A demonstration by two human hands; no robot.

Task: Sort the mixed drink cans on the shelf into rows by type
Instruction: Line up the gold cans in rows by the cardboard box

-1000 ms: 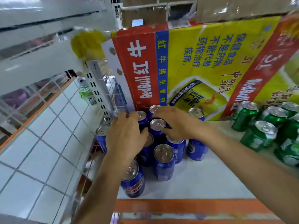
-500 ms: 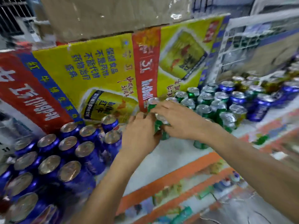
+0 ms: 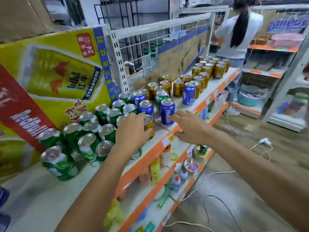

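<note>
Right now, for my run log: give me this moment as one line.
phase: sorting | left hand: grips gold can | right hand: open, touching blue can | green cans: grouped left

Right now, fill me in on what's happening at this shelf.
A person is sorting drink cans on the shelf. The left hand has its grip on a gold can standing beside the green cans. The right hand reaches with open fingers to a blue can near the shelf's front edge. Green cans are grouped at the near end and gold cans further along, but several blue ones stand mixed between them.
</note>
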